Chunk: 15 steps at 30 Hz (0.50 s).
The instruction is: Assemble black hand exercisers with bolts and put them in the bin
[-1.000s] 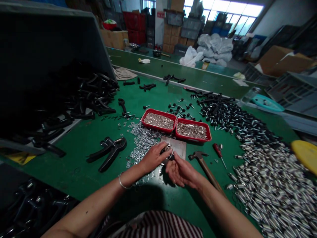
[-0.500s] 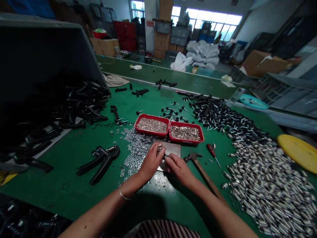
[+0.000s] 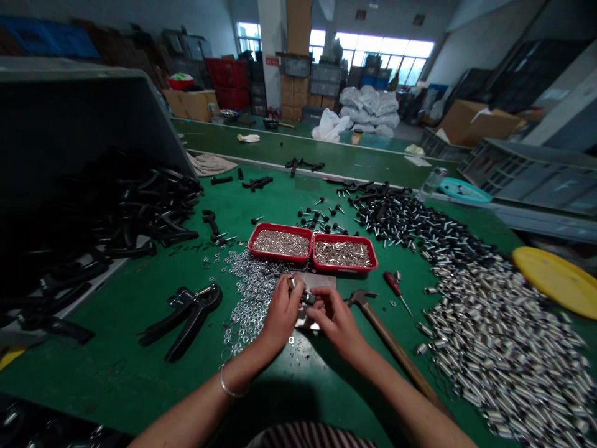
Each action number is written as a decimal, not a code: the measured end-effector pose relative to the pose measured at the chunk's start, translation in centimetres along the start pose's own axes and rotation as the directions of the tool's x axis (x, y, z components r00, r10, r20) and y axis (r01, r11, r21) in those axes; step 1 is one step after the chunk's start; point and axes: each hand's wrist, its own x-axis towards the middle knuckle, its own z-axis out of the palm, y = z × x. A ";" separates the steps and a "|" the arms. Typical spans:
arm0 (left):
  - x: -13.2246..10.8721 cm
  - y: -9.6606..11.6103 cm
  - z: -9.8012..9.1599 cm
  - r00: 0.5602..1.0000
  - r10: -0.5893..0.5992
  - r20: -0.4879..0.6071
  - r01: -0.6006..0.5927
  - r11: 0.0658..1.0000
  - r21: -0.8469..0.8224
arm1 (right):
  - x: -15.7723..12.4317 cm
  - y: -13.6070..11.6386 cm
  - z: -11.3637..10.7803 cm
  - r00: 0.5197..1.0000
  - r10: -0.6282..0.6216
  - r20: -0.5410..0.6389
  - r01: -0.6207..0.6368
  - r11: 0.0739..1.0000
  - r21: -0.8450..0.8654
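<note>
Above a small metal plate (image 3: 329,281), my left hand (image 3: 278,314) pinches a short silver metal cylinder (image 3: 291,282) between thumb and fingers. A black knob (image 3: 308,298) shows at its right side; how the two join is too small to make out. My right hand (image 3: 336,317) has its index finger and thumb around the knob, a little apart from each other. Small metal nuts (image 3: 252,295) lie scattered left of my left hand. Just behind the hands stand two red trays, one with tiny metal parts (image 3: 280,242), the other with small metal pins (image 3: 342,253).
A claw hammer (image 3: 392,336) and a red-handled screwdriver (image 3: 392,283) lie to the right, before a heap of silver cylinders (image 3: 508,342) and black-knobbed screws (image 3: 420,218). At left are a black spring clamp (image 3: 191,317) and a tipped grey bin (image 3: 161,118) of black clamp parts.
My right hand's fingers have loosened and spread around the black knob. My left hand keeps hold of the cylinder. The whole view has tilted up slightly.
</note>
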 end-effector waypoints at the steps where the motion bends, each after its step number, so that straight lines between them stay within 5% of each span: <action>1: -0.1 0.0 0.0 0.999 -0.034 -0.036 0.034 0.999 0.000 | 0.0 0.0 0.0 0.999 -0.031 -0.037 0.030 0.999 -0.040; 5: -0.3 0.3 0.0 0.987 0.141 0.075 -0.148 0.985 0.092 | -0.3 -0.1 -0.1 0.992 0.088 0.095 -0.088 0.996 -0.006; 10: -0.6 0.2 0.0 0.999 0.050 0.019 -0.052 0.995 0.081 | -0.9 -0.4 -0.5 0.991 -0.131 0.008 0.125 0.922 -0.367; 13: -0.9 0.3 0.0 0.974 0.180 0.136 -0.195 0.975 0.108 | -1.2 -0.4 -0.7 0.977 0.083 0.197 -0.050 0.985 -0.167; 15: -1.1 0.8 0.1 0.974 0.177 0.144 -0.194 0.975 0.113 | -1.3 -0.6 -0.9 0.979 0.072 0.189 -0.051 0.992 -0.115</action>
